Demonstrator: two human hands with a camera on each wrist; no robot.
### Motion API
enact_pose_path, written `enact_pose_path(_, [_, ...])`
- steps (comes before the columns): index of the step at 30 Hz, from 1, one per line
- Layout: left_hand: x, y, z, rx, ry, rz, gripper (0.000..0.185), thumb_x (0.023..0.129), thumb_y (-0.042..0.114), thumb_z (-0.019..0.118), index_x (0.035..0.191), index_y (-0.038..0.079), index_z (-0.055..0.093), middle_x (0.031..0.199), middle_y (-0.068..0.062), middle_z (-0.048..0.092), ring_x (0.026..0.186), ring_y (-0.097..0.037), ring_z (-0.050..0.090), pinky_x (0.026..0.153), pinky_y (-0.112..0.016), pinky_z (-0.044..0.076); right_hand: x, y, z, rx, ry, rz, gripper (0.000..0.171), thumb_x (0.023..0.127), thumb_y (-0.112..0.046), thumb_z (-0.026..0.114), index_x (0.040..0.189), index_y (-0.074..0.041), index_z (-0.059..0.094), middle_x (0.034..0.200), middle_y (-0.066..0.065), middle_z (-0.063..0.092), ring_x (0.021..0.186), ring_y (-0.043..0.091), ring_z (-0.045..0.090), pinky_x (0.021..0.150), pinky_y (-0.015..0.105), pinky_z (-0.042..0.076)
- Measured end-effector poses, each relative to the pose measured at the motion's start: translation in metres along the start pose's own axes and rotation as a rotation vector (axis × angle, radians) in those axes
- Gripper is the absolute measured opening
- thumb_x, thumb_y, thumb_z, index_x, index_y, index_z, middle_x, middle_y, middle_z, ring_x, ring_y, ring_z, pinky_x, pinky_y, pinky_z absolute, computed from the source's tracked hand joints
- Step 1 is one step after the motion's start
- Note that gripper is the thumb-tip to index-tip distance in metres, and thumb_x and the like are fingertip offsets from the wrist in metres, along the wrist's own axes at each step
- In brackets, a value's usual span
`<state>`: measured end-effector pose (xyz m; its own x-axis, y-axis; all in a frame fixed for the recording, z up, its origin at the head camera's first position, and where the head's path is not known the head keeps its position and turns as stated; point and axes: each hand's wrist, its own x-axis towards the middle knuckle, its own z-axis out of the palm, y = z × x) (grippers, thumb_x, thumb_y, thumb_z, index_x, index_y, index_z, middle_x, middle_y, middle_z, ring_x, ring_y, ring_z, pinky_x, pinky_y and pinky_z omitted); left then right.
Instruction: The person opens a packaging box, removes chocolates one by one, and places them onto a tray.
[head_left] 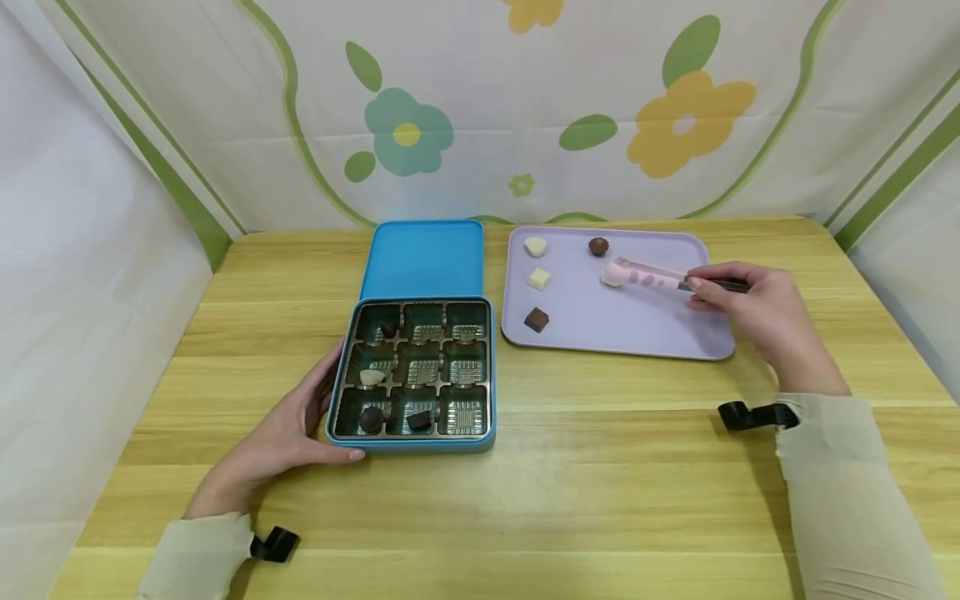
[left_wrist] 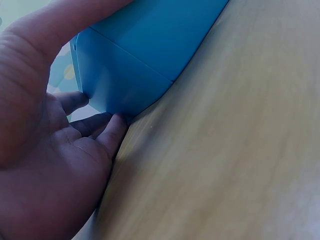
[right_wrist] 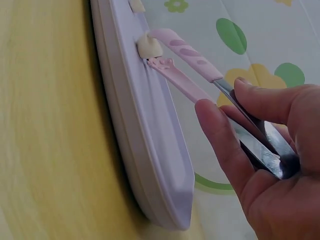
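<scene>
On our table [head_left: 615, 483], our left hand [head_left: 281, 435] grips the tin [head_left: 435, 447], our right hand [head_left: 768, 308] pinches tongs [head_left: 648, 277]; uneven squeezing could flick 1 white chocolate [right_wrist: 149, 47] loose.

Being a yellowish, wood-grained table [head_left: 622, 483]; carrying a tin [head_left: 427, 447], a lid [head_left: 423, 260] at the tin's twelve o'clock, and a tray [head_left: 637, 322] at its two o'clock.

Shows smooth wood grain on the tabletop [head_left: 600, 475], matt plastic on the tray [head_left: 592, 329], shiny metal and matt plastic on the tongs [right_wrist: 210, 71], smooth sheen on the box [left_wrist: 132, 67], glossy plastic on its insert [head_left: 422, 371], creased cloth on the backdrop [head_left: 510, 117].
</scene>
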<state>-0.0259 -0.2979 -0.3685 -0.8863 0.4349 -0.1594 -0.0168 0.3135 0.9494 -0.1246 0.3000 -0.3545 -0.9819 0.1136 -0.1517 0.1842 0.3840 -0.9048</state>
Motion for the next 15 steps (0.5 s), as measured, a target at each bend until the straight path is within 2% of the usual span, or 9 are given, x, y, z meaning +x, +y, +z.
enact_pose_path(6, [-0.001, 0.0, 0.0, -0.002, -0.008, 0.008, 0.137, 0.079, -0.002, 0.093, 0.174, 0.039, 0.003, 0.184, -0.002, 0.004, 0.165, -0.035, 0.013, 0.115, -0.005, 0.033, -0.001, -0.001, 0.004, -0.02, -0.025, 0.008, 0.035, 0.102, -0.029, 0.076, 0.13, -0.008, 0.075, 0.098, -0.027, 0.075, 0.085, -0.002, 0.078, 0.082, 0.014, 0.061])
enact_pose_path(12, [0.0, -0.001, -0.001, 0.004, -0.012, 0.018, 0.136, 0.079, -0.002, 0.093, 0.174, 0.039, 0.003, 0.184, -0.003, 0.005, 0.164, -0.017, 0.021, 0.115, -0.006, 0.034, 0.0, 0.0, 0.01, 0.017, -0.043, 0.007, 0.038, 0.1, -0.034, 0.077, 0.13, -0.01, 0.076, 0.098, -0.028, 0.075, 0.085, -0.002, 0.078, 0.082, 0.016, 0.061])
enact_pose_path(15, [0.0, -0.001, -0.001, 0.0, -0.008, 0.011, 0.136, 0.079, -0.002, 0.093, 0.174, 0.039, 0.004, 0.183, -0.002, 0.006, 0.163, -0.015, 0.023, 0.115, -0.006, 0.034, 0.001, 0.001, 0.012, 0.034, -0.058, 0.01, 0.04, 0.1, -0.036, 0.076, 0.131, -0.01, 0.076, 0.099, -0.027, 0.075, 0.086, -0.001, 0.078, 0.083, 0.018, 0.062])
